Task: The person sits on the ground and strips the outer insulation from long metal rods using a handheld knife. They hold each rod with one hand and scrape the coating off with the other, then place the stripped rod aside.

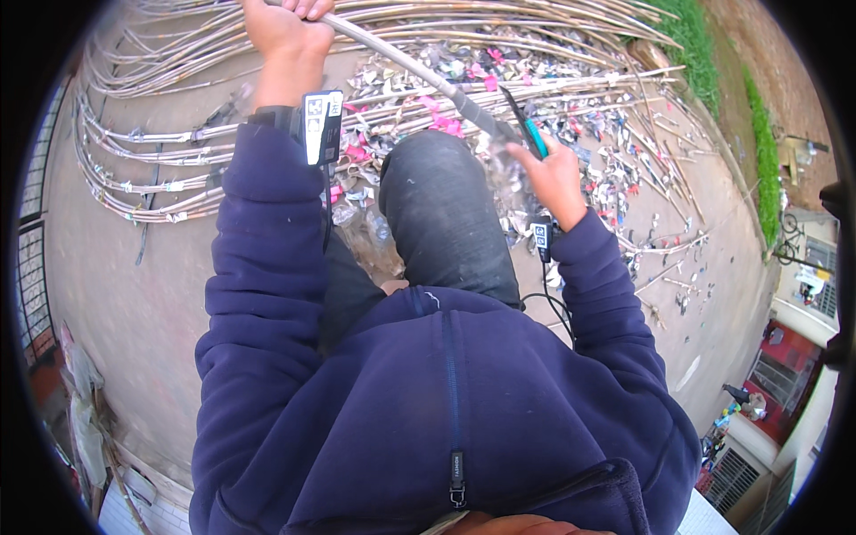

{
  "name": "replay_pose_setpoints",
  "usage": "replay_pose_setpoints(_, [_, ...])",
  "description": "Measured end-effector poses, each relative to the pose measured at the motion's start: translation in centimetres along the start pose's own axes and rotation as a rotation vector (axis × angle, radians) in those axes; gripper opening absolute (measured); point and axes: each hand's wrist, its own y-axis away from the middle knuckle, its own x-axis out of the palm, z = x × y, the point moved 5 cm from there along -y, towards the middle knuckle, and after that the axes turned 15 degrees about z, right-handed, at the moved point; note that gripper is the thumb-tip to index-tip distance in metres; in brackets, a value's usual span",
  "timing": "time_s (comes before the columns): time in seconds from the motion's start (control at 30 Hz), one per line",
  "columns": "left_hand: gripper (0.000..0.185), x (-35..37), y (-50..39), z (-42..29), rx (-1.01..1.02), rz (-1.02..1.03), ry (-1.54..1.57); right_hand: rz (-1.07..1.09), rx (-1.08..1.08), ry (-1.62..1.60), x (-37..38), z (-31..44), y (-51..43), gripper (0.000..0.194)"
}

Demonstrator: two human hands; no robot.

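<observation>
My left hand [291, 30] is closed around a long pale pole [394, 57] near the top edge of the view. The pole slants down to the right, above my bent knee. Grey wrapping [478, 114] covers its lower end, whose tip is blurred. In my right hand [558, 177] is a teal-handled knife [535, 137], its dark blade pointing up and left. My right thumb is close to the wrapped end; whether they touch, I cannot tell.
Long bundled poles [154, 134] curve across the concrete floor [134, 321]. Torn white, grey and pink scraps [441, 124] lie under and around my knee. Thin loose sticks [659, 157] are scattered at the right, near a grass strip [762, 154]. A black cable [552, 301] hangs by my right sleeve.
</observation>
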Motion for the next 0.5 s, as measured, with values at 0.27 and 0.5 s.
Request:
replay_pose_setpoints(0.27, [0.054, -1.1, -0.1, -0.3, -0.034, 0.043, -0.017, 0.167, 0.064, -0.719, 0.6, -2.6, -1.4, 0.023])
replay_pose_setpoints(0.5, [0.056, -1.3, -0.4, -0.4, -0.020, 0.003, -0.030, 0.118, 0.049, -0.479, 0.9, -3.9, -0.7, 0.024])
